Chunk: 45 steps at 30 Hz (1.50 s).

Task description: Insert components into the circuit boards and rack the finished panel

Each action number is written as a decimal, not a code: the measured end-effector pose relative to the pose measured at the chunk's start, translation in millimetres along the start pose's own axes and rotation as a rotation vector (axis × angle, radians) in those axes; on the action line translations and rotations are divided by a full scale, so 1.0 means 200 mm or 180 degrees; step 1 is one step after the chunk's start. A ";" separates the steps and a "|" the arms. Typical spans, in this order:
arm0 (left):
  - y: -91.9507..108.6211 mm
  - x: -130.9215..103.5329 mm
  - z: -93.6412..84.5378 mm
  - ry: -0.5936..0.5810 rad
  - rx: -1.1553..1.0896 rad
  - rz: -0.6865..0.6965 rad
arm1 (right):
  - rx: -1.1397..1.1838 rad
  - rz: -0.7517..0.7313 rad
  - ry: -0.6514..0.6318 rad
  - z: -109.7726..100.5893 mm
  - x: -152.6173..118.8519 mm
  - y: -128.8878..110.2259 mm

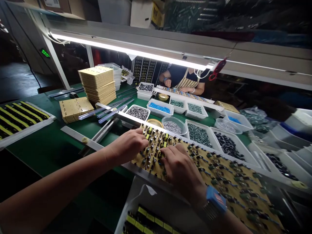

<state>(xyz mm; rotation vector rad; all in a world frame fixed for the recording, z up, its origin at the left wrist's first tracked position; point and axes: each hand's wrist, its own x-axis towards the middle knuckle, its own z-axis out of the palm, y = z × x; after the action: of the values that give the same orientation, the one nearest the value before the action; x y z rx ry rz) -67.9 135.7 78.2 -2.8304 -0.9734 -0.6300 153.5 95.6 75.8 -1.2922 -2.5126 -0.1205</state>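
Observation:
My left hand (133, 143) is closed, its fingers pinched over the left end of a tan circuit board (151, 167). Whatever lies between those fingertips is hidden. The board is crowded with small upright components, some wrapped in yellow. Bent down onto the same board, my right hand (179, 164) has its fingertips at a small yellow-and-black transformer (161, 154). A blue band with a metal-looking strap (216, 198) circles my right wrist. More populated boards (226, 182) continue in a row to the right along a metal rail.
Behind the boards stand white bins of small parts, among them blue parts (159, 108) and dark green ones (200, 135). Stacked bare boards (97, 86) rise at left. Below my hands sits a box of yellow-and-black transformers (146, 219). A co-worker (181, 81) sits opposite, under the lamp (126, 50).

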 end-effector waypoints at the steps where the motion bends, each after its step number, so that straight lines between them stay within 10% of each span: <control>1: 0.00 0.00 0.00 -0.0019 -0.0009 0.0019 | -0.0040 -0.0001 -0.0033 0.00 0.01 0.00; 27: -0.02 0.00 0.00 0.0073 -0.0283 0.0152 | -0.0035 0.0055 0.0627 0.10 -0.06 0.02; 45: -0.05 -0.01 0.02 0.0151 -0.0229 0.0215 | 0.0349 0.0101 0.0155 -0.03 -0.05 0.02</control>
<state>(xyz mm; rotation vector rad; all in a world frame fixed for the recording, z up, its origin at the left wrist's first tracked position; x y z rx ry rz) -73.6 142.5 72.3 -2.8819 -0.8609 -0.7355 163.1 88.7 77.7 -1.2694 -2.4209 -0.0070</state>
